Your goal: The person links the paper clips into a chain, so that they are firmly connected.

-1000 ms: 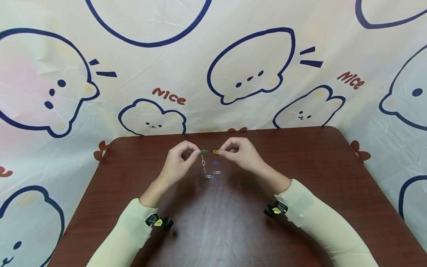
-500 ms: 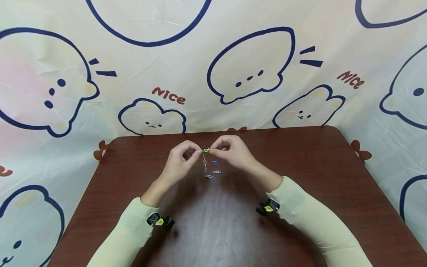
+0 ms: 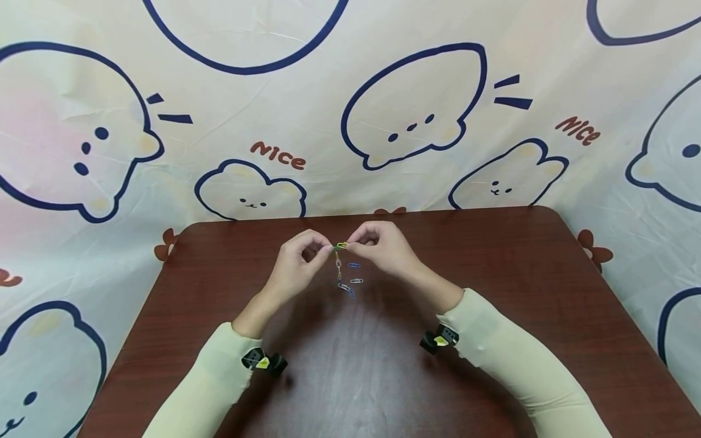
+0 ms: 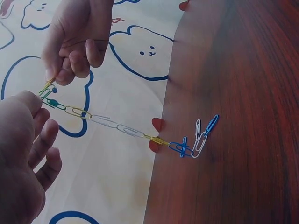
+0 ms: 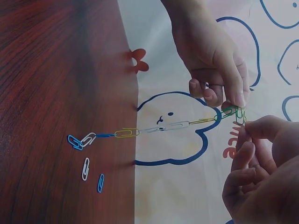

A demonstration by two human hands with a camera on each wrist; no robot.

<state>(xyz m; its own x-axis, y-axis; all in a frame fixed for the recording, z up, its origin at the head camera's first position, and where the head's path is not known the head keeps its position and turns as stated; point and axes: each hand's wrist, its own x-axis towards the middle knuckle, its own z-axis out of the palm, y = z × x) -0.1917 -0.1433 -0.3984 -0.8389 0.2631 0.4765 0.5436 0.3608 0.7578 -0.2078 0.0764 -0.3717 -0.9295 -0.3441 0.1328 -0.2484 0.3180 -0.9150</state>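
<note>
Close together above the far part of the table, my left hand (image 3: 296, 261) and right hand (image 3: 386, 249) meet fingertip to fingertip. The left thumb and forefinger pinch a green paper clip (image 4: 53, 103) at the upper end of a paper clip chain. My right thumb and forefinger pinch a yellow paper clip (image 3: 342, 244) against the green one; whether the two are hooked is too small to tell. Below hangs the chain, with yellow, white and blue clips; its lower end, a white clip (image 5: 88, 138) and a blue clip (image 5: 74, 142), lies on the table.
A loose blue paper clip (image 3: 354, 265) and a loose white paper clip (image 3: 356, 281) lie on the brown table (image 3: 350, 371), just right of the chain. Behind the table's far edge hangs a pale cloth (image 3: 328, 188) printed with cartoon shapes.
My right hand has moved left, bringing the yellow paper clip to the green one. The left hand has shifted slightly right, and the hanging chain with it.
</note>
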